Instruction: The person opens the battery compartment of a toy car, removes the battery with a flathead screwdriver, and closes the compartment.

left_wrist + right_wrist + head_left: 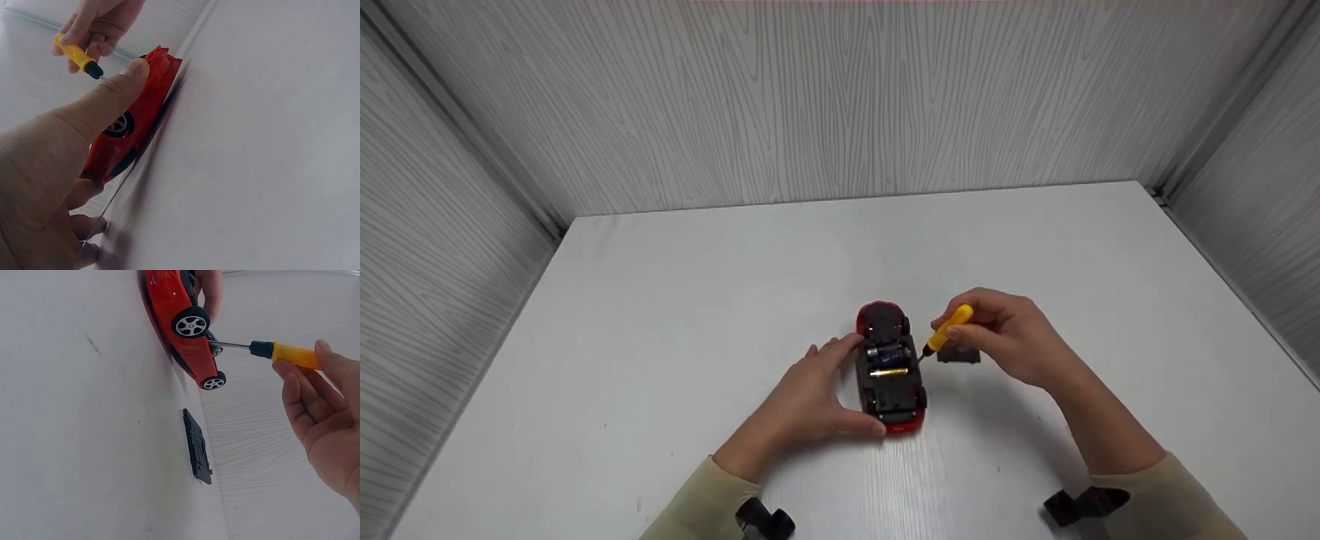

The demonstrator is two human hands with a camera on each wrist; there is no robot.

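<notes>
A red toy car (889, 367) lies upside down in the middle of the white table (660, 337). Its battery bay is uncovered, and batteries show inside. My left hand (846, 386) grips the car's left side, thumb at the near end and fingers by the far end. In the left wrist view the thumb (104, 104) presses on the red toy car (143, 109). My right hand (973, 324) pinches a yellow screwdriver (949, 328), whose tip points into the underside. The metal shaft of the yellow screwdriver (287, 353) reaches the red toy car (180, 320). A black cover (198, 447) lies flat beside the car.
Grey wood-grain walls (840, 105) close the table in at the back and on both sides. The black cover (958, 355) sits on the table under my right hand. Black wrist mounts (1084, 504) show at the bottom edge.
</notes>
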